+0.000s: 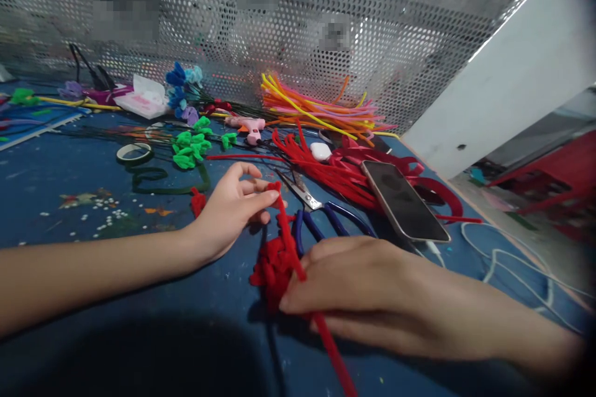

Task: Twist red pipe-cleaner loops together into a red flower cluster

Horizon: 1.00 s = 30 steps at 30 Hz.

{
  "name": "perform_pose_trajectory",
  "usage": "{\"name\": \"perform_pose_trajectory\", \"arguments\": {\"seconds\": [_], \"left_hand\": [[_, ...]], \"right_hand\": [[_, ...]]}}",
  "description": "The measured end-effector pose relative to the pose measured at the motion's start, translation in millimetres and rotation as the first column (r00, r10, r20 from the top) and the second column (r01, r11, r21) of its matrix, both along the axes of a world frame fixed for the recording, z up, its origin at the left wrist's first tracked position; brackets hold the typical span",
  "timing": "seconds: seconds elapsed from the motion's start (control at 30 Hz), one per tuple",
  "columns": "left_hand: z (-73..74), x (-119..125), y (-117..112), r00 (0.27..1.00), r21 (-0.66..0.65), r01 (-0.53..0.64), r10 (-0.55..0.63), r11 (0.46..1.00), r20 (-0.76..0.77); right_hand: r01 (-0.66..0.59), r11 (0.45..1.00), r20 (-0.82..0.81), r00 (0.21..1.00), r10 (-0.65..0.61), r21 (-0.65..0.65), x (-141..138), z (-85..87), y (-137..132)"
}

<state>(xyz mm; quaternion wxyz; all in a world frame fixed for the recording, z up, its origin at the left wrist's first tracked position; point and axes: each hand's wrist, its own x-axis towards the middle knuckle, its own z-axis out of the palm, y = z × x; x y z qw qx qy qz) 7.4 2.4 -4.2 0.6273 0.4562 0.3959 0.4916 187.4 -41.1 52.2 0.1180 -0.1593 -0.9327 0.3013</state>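
Between the thumb and fingers of my left hand (237,204) is pinched the upper end of a red pipe cleaner (289,246), which looks bent over at the tip. My right hand (358,279) grips the same strip lower down, and its free end runs on towards the front edge of view. Beneath the strip lies a bunched red pipe-cleaner flower (270,269), close to my right fingertips; whether they touch it I cannot tell. Scissors with blue handles (333,220) lie just beyond my right hand. Another small red piece (197,201) shows behind my left wrist.
Loose red pipe cleaners (321,164) and a phone (405,201) on a white cable (496,260) lie to the right. Farther back are orange and yellow pipe cleaners (316,108), a pink glue gun (251,127), green pieces (190,147) and a tape roll (134,153). A perforated metal panel (288,36) stands behind.
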Motion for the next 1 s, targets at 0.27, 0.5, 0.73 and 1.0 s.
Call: {"name": "perform_pose_trajectory", "arguments": {"seconds": [0.27,0.5,0.73,1.0], "left_hand": [[-2.8,-2,-2,0.992,0.167,-0.03,0.049,0.986,-0.112],[4.7,0,-13,0.976,0.333,-0.002,0.074,0.943,-0.204],[5.1,-1,-17,0.975,0.354,0.033,0.048,0.935,-0.218],[5.4,-1,-23,0.969,0.373,0.059,0.037,0.926,-0.245]], "right_hand": [[0.009,0.968,-0.187,0.981,-0.057,-0.249,-13,-10.9,-13],[0.0,0.064,-0.016,0.968,-0.251,-0.998,-16,-37.7,-17],[0.04,0.134,-0.011,0.931,-0.365,-0.99,-19,-32.5,-15],[-0.056,0.02,-0.059,0.93,-0.362,-0.998,-19,-33.8,-11]]}}
